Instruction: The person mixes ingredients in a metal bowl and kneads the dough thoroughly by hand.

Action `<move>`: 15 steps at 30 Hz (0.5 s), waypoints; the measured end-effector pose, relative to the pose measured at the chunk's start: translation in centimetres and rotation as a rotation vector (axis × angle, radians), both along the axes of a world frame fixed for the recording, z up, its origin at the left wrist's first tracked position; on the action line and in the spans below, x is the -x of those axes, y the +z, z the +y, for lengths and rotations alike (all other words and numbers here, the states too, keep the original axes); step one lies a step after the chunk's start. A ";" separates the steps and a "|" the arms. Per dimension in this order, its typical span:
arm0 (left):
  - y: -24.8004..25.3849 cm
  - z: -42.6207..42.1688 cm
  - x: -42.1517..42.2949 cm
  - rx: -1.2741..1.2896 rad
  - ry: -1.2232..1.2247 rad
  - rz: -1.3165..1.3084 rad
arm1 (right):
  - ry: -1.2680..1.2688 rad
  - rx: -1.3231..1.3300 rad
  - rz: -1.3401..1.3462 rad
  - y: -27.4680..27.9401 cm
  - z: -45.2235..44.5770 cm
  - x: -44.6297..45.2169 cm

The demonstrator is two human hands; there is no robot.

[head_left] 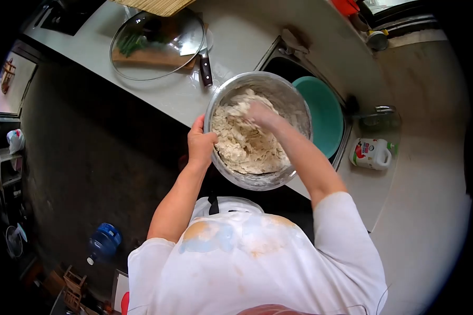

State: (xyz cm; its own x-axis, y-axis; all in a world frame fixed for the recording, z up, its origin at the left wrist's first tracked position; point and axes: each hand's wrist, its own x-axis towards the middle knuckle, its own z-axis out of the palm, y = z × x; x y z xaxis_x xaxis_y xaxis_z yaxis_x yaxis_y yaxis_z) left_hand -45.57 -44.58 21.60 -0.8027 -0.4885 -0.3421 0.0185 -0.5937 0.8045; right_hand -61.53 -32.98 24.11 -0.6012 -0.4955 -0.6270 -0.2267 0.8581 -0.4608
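A large metal bowl holds a rough, shaggy mass of pale dough with loose flour on the inner wall. My left hand grips the bowl's left rim, thumb over the edge and fingers outside. Inside the bowl, my right hand is in the upper part of the dough; it is blurred and its fingers are hidden, so their shape does not show.
Left of the bowl, a knife lies by a glass lid over a cutting board with greens. A teal basin sits in the sink at right, near a white jug. A blue water bottle lies on the floor.
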 end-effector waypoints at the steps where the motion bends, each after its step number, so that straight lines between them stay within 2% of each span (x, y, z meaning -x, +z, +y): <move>1: 0.0 0.0 -0.1 0.018 -0.003 -0.012 | 0.005 -0.002 -0.008 -0.3 -1.4 -0.4; 3: -1.0 0.0 -0.1 0.013 0.008 -0.020 | 0.160 -0.061 0.100 -0.3 -3.8 -1.8; 4: -1.4 0.1 -0.1 0.006 0.014 -0.015 | 0.157 -0.063 0.100 -0.4 -3.9 -2.8; 6: -0.3 0.3 0.0 0.005 0.046 0.024 | 0.402 -0.169 0.191 0.5 -3.2 -5.3; 8: -0.8 0.2 -0.2 -0.025 0.046 0.022 | 0.502 -0.271 0.151 3.7 -1.0 -7.6; 10: -1.4 0.2 -0.3 -0.039 0.050 0.018 | 0.472 -0.237 0.189 5.1 2.6 -9.5; 12: -0.6 0.4 -0.4 -0.030 0.043 -0.018 | 0.560 -0.273 0.281 3.0 6.9 -10.2; 13: -0.5 0.5 -0.6 -0.042 0.028 -0.028 | 0.548 -0.284 0.266 1.9 8.1 -10.8; 15: -0.1 0.4 -0.4 -0.067 0.056 -0.045 | 0.692 -0.402 0.255 0.7 9.0 -11.0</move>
